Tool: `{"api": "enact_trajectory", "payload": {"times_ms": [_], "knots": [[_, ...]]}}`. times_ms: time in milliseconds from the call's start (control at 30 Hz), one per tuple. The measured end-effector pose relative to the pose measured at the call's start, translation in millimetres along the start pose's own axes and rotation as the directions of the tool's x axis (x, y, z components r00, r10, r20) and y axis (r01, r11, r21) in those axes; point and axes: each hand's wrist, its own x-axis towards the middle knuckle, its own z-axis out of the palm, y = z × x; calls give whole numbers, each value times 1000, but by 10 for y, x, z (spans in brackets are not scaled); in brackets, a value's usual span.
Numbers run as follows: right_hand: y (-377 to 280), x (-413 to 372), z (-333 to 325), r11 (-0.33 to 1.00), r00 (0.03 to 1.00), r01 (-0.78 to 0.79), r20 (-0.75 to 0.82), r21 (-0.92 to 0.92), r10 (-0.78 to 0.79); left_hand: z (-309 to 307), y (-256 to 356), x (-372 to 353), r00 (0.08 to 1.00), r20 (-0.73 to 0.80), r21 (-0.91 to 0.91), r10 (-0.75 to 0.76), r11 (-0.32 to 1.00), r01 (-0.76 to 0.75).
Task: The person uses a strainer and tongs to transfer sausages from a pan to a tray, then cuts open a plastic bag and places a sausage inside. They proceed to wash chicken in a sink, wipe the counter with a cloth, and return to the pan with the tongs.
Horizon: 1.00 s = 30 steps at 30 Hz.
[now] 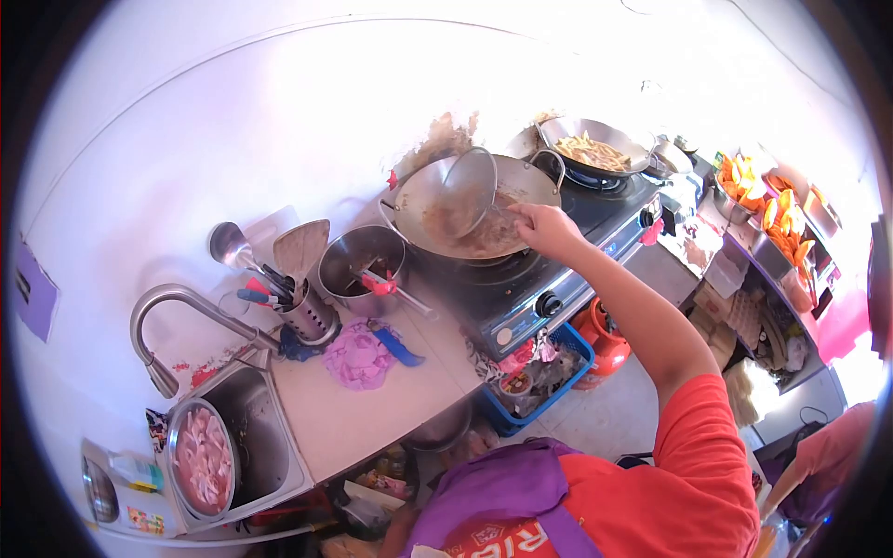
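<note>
My right hand (544, 229) is closed over the near side of a large wok (414, 209) on the gas stove. The fingers appear to grip the handle of a round, see-through mesh skimmer (469, 186). The skimmer is tilted up over the wok, above brownish food or liquid; its handle is mostly hidden by the hand. A second wok (637, 147) with pale fried strips (592, 152) stands on the far burner. My left hand is out of sight.
Left of the stove stand a steel pot (339, 279) with red-handled tongs (379, 283), a utensil holder (312, 318) and a purple cloth (358, 354). A bowl of raw meat (203, 460) sits over the sink (256, 423). Below are a blue crate (510, 429) and gas cylinder (605, 352). Another person (842, 456) is at right.
</note>
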Motion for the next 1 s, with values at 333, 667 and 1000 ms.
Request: {"api": "enact_trajectory", "payload": {"times_ms": [333, 667, 1000], "knots": [[5, -264, -451, 996, 998, -65, -1, 67, 66, -56, 61, 36, 1000, 2, -7, 7, 1000, -7], [301, -476, -503, 917, 997, -56, -65, -395, 33, -51, 52, 25, 1000, 9, -11, -4, 1000, 4], [-52, -596, -81, 964, 984, -177, 34, 198, 174, -89, -124, -65, 1000, 2, -15, -9, 1000, 9]]}}
